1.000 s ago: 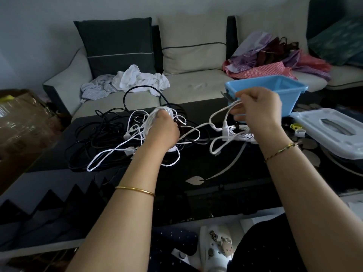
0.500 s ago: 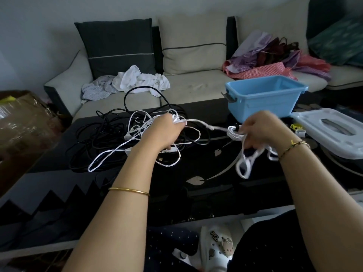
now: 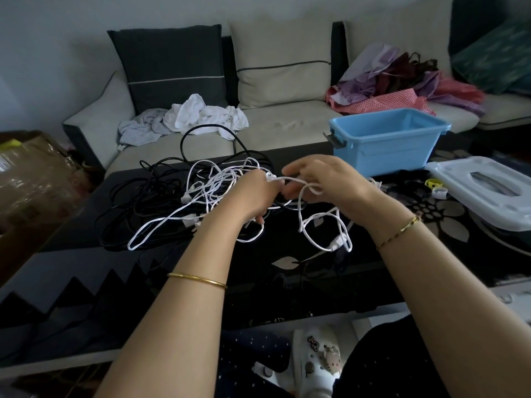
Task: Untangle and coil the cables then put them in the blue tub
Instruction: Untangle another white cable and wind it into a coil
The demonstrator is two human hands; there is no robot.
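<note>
A tangle of white cables [image 3: 207, 193] lies on the dark glass table [image 3: 287, 282], on top of a heap of black cables [image 3: 143, 208]. My left hand [image 3: 253, 193] grips a bunch of the white cable at the tangle's right side. Just to the right, my right hand [image 3: 324, 182] holds the same white cable, and loops [image 3: 324, 231] of it hang below the wrist down to the table. The two hands almost touch. The blue tub [image 3: 385, 147] stands open and empty at the table's far right, behind my right hand.
A white tub lid [image 3: 485, 193] lies at the right edge, with small yellow and white clips [image 3: 435, 186] beside it. Behind the table stands a sofa with cushions, a white cloth [image 3: 201, 113] and a pile of clothes [image 3: 402, 81]. A cardboard box [image 3: 31, 173] sits at the left.
My right hand has come down from in front of the tub and moved left until it meets my left hand. The white cable between them has gone slack and hangs in loops.
</note>
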